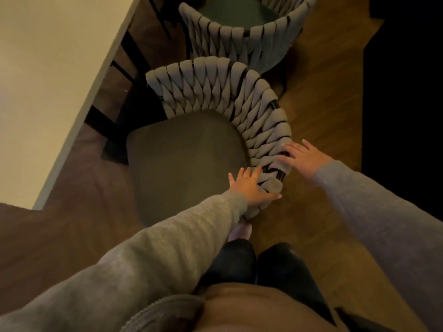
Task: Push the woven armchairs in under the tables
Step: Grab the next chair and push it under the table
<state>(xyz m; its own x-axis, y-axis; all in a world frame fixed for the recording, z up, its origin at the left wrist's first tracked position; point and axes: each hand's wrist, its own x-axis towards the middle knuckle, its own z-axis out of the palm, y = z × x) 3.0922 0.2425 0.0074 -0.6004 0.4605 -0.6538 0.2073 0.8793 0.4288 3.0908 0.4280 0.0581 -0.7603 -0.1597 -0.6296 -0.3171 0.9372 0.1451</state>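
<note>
My left hand (251,185) and right hand (302,156), fingers straight and grasping nothing, press the woven armchair (215,92) toward the table (48,68) beyond my left hand.

I see a dim, warm-yellow scene. The pale tabletop (48,68) at upper left is the brightest area, slightly washed out, with deep shadow beneath its edge. The floor (323,116) fades to black on the right. Detail is soft throughout, and the wide lens bulges the left sleeve (143,259) at the bottom.
</note>
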